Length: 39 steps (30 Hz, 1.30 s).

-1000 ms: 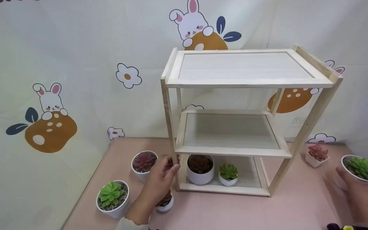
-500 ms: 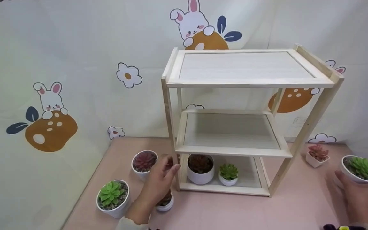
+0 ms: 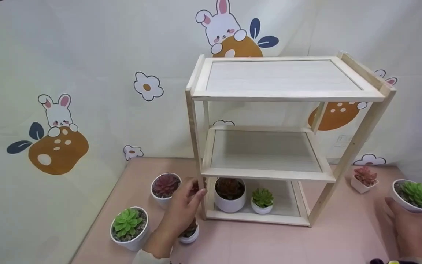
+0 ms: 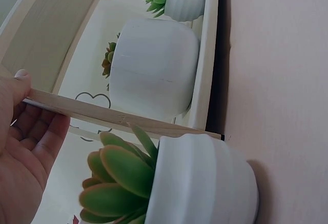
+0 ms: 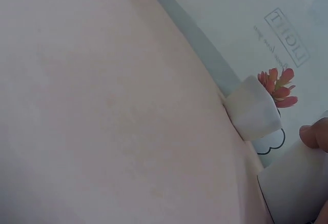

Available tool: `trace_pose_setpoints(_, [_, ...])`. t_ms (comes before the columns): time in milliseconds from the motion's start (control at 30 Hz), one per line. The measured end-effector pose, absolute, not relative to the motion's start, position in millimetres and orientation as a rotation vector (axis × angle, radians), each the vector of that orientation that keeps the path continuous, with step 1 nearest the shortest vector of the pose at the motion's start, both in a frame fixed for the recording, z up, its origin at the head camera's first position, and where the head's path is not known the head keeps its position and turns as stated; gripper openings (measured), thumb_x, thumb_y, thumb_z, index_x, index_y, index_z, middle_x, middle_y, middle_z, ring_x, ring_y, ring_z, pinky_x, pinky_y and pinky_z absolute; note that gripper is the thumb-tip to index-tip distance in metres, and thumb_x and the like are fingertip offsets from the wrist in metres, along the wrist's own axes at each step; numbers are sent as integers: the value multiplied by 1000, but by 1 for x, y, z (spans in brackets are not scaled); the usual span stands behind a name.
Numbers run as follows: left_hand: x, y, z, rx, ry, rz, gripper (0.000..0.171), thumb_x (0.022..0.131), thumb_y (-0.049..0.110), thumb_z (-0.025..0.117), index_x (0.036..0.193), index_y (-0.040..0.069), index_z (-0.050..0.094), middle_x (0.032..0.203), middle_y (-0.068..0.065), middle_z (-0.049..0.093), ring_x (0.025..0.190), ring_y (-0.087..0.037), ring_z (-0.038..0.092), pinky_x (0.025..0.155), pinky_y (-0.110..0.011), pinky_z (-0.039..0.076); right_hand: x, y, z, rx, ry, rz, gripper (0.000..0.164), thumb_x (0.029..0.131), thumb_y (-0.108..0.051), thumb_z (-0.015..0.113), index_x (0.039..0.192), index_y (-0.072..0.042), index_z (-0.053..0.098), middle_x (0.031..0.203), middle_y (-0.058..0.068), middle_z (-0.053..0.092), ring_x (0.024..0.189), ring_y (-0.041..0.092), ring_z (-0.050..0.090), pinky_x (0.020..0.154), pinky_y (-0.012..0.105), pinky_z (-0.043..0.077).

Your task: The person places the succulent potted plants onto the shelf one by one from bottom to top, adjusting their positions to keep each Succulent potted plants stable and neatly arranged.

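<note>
My left hand (image 3: 182,208) holds the front left post of a three-tier wooden shelf (image 3: 262,175). In the left wrist view, thumb and fingers lie on opposite sides of the post (image 4: 118,117). Far right, my right hand (image 3: 418,228) grips a white pot with a green succulent (image 3: 418,195); the right wrist view shows this pot (image 5: 294,185) low over the table with its base near the cloth. On the bottom tier stand a large white pot with a dark succulent (image 3: 230,202) and a small pot with a green succulent (image 3: 262,200).
A small pot with a pink succulent (image 3: 365,179) stands behind the right hand. Left of the shelf are a potted red succulent (image 3: 165,189), a potted green succulent (image 3: 128,227) and a small white pot (image 3: 190,236) partly behind the left arm. A printed cloth (image 3: 97,55) hangs behind the table.
The right hand and its potted succulent have shifted slightly downward in the head view. My left hand stays on the shelf post.
</note>
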State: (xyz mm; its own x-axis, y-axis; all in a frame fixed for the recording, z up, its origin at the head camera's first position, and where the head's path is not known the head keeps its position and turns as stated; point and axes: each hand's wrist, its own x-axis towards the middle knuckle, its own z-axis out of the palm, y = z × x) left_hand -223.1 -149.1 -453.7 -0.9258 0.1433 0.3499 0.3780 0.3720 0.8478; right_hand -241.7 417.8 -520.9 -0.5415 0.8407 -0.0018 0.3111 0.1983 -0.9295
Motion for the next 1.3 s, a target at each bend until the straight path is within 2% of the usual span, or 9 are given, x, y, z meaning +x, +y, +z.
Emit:
trace_pose_setpoints(233, [-223,-148,-454,-479,-2389,-1598,25,96,28,59,115,12,57,111,-3,57,108,-16,61,91,-27,53,-242,417,-521,-1088,-1980,1313,111,69,-18,83,150,-24,8,158,2,17,146,15,18,120,28,16])
trace_pose_setpoints(600, [-224,-148,-455,-464,-2394,-1598,28,95,25,60,118,9,57,112,-4,57,108,-17,61,91,-26,53,-238,416,-511,-1037,-1947,1294,107,71,-16,81,150,-29,11,158,-1,19,145,10,18,119,23,12])
trace_pose_setpoints(833, [-224,-149,-455,-485,-2392,-1595,32,96,27,59,120,7,57,112,-4,57,108,-17,60,91,-26,53,-238,413,-509,-1012,-1836,1429,105,67,-9,84,148,-25,20,153,-5,29,137,4,29,116,19,22])
trace_pose_setpoints(967, [-224,-149,-455,-494,-2395,-1586,34,96,30,58,120,6,56,112,-5,57,108,-17,61,91,-25,53,-238,411,-506,-996,-1793,1504,107,66,-6,85,148,-26,20,153,-7,28,137,3,28,116,21,23])
trace_pose_setpoints(1300, [-223,-149,-453,-509,-2384,-1581,35,95,28,59,119,4,57,112,-7,58,107,-20,62,91,-26,53,-235,401,-491,-1023,-1885,1519,112,68,-22,88,148,-29,10,157,-6,20,141,5,22,118,23,20])
